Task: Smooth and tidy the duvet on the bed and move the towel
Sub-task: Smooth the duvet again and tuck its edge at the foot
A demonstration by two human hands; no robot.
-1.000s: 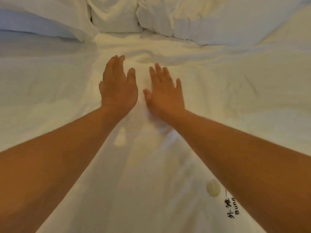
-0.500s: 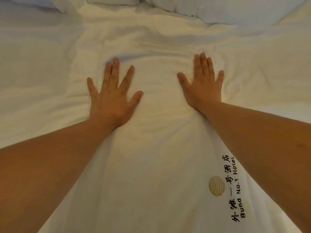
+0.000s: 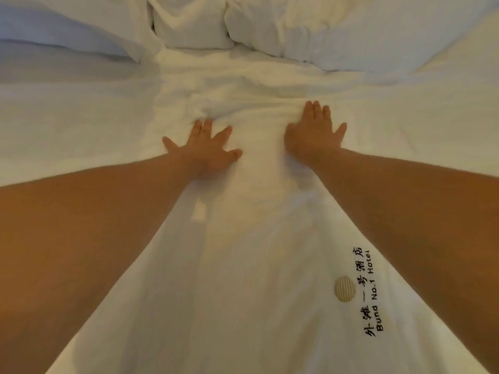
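Both hands are sliding farther up the white duvet (image 3: 243,265) toward the pillows (image 3: 337,31); the left hand (image 3: 205,149) and right hand (image 3: 313,130) are pressing flat, fingers spread, bunching wrinkles ahead of the fingertips while smooth cloth with a printed hotel logo (image 3: 359,290) is lying between the forearms.

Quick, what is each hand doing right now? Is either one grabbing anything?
Left hand: open, fingers spread, pressing flat on the duvet.
Right hand: open, fingers straight, pressing on the duvet; grabbing nothing.
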